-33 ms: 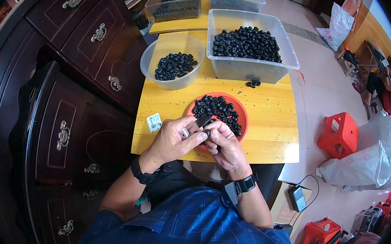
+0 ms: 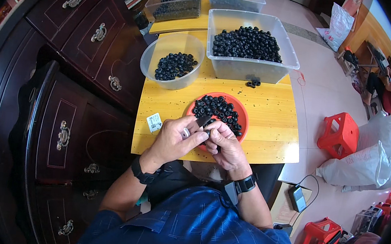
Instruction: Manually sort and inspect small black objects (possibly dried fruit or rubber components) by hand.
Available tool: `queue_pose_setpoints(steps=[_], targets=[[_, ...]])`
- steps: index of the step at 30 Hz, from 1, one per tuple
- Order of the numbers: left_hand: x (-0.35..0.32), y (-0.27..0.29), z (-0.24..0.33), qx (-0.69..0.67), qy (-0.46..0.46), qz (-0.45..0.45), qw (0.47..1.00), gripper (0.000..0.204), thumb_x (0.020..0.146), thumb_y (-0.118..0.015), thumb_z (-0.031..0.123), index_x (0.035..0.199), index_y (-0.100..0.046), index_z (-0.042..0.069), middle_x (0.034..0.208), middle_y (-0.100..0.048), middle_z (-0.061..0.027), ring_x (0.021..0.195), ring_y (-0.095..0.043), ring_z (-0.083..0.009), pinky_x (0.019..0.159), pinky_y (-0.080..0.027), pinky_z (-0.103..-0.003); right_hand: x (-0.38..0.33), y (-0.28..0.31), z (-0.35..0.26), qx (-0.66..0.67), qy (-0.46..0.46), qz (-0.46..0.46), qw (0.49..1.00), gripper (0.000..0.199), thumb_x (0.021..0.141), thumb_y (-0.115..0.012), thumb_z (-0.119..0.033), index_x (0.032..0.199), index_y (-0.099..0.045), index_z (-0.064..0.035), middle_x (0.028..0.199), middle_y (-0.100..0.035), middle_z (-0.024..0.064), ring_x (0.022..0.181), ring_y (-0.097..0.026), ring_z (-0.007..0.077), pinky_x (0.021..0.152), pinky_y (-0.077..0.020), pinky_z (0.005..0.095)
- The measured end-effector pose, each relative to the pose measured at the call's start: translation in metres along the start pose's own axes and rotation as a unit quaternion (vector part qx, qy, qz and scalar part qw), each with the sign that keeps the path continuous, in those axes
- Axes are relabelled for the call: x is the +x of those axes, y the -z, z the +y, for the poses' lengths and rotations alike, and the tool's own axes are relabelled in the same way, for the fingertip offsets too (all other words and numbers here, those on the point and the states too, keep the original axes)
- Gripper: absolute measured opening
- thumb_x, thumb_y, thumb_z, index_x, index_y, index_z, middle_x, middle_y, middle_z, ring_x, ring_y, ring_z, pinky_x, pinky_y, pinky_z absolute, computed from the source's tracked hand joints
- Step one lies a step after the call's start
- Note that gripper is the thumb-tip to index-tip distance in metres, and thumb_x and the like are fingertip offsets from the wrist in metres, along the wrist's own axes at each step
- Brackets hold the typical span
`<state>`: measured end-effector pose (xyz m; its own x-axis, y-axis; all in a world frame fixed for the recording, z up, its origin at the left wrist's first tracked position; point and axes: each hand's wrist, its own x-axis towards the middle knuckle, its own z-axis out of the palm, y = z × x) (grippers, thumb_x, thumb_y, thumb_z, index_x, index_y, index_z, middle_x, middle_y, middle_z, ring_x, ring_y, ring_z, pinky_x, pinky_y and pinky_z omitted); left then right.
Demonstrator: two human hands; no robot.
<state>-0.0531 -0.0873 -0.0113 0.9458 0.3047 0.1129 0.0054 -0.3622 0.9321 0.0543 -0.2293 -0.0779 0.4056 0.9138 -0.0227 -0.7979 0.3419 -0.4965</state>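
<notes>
My left hand [image 2: 177,137] is closed around a small knife, whose dark blade [image 2: 202,121] points up and to the right between my hands. A pale round handle end shows at the edge of the left palm. In the fingers of my right hand [image 2: 226,146] is a small round black piece [image 2: 207,133], pinched against my left thumb and partly hidden. Both hands hover over the near side of an orange-red plate [image 2: 246,122]. Black ring-shaped pieces [image 2: 218,107] with open centres are heaped on that plate.
Behind the plate stand a round clear tub [image 2: 146,69] and a large clear bin [image 2: 246,70], both holding black pieces. A few loose pieces [image 2: 253,83] and a white label [image 2: 154,122] lie on the yellow table [image 2: 271,130]. Dark drawers [image 2: 85,86] flank the left; a red stool [image 2: 338,134] stands right.
</notes>
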Motion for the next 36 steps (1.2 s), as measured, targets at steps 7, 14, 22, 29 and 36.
queue_pose_setpoints(steps=[7, 14, 22, 29, 36], targets=[[0.005, -0.001, -0.005, -0.104, 0.023, -0.033, 0.994, 0.012, 0.090, -0.070, 0.012, 0.088, -0.063, 0.003, 0.080, -0.061, 0.0021, 0.072, -0.052, -0.0040, 0.065, -0.042, -0.021, -0.003, 0.001, 0.000, 0.017, -0.005, -0.012, 1.000, 0.016, 0.096, -0.065, -0.020, 0.104, -0.062, -0.0074, 0.082, -0.058, -0.0038, 0.063, -0.043, 0.0023, 0.054, -0.0357, 0.0157], [0.004, -0.003, -0.009, -0.127, 0.052, -0.048, 0.989, 0.009, 0.090, -0.068, 0.011, 0.092, -0.063, 0.004, 0.083, -0.061, 0.0034, 0.073, -0.052, -0.0034, 0.066, -0.041, -0.019, -0.005, 0.004, -0.002, 0.035, -0.017, -0.010, 0.999, 0.018, 0.095, -0.066, -0.023, 0.105, -0.062, -0.0083, 0.083, -0.058, -0.0031, 0.063, -0.044, 0.0019, 0.054, -0.0381, 0.0146], [0.008, -0.003, 0.013, 0.096, -0.035, -0.031, 0.994, 0.021, 0.088, -0.072, 0.019, 0.094, -0.063, 0.001, 0.077, -0.067, -0.0050, 0.068, -0.064, -0.0125, 0.062, -0.048, -0.027, -0.004, 0.003, -0.003, 0.070, -0.015, -0.019, 0.997, 0.012, 0.096, -0.063, -0.019, 0.102, -0.060, -0.0092, 0.089, -0.062, 0.0000, 0.063, -0.046, 0.0026, 0.054, -0.0398, 0.0151], [0.008, -0.004, 0.016, 0.189, -0.075, -0.029, 0.979, 0.029, 0.087, -0.074, 0.029, 0.090, -0.062, 0.003, 0.073, -0.067, -0.0144, 0.066, -0.069, -0.0291, 0.057, -0.050, -0.034, -0.005, 0.006, -0.001, 0.084, -0.014, -0.042, 0.996, 0.012, 0.096, -0.063, -0.016, 0.104, -0.058, -0.0085, 0.091, -0.063, 0.0018, 0.064, -0.047, 0.0030, 0.056, -0.0423, 0.0158], [0.008, -0.005, 0.012, 0.230, -0.090, -0.034, 0.969, 0.030, 0.088, -0.072, 0.030, 0.087, -0.060, 0.003, 0.071, -0.065, -0.0145, 0.064, -0.068, -0.0320, 0.055, -0.049, -0.037, -0.005, 0.005, -0.001, 0.062, -0.009, -0.002, 0.998, 0.016, 0.094, -0.067, -0.018, 0.101, -0.057, -0.0075, 0.085, -0.061, 0.0022, 0.061, -0.050, 0.0040, 0.052, -0.0411, 0.0169]])
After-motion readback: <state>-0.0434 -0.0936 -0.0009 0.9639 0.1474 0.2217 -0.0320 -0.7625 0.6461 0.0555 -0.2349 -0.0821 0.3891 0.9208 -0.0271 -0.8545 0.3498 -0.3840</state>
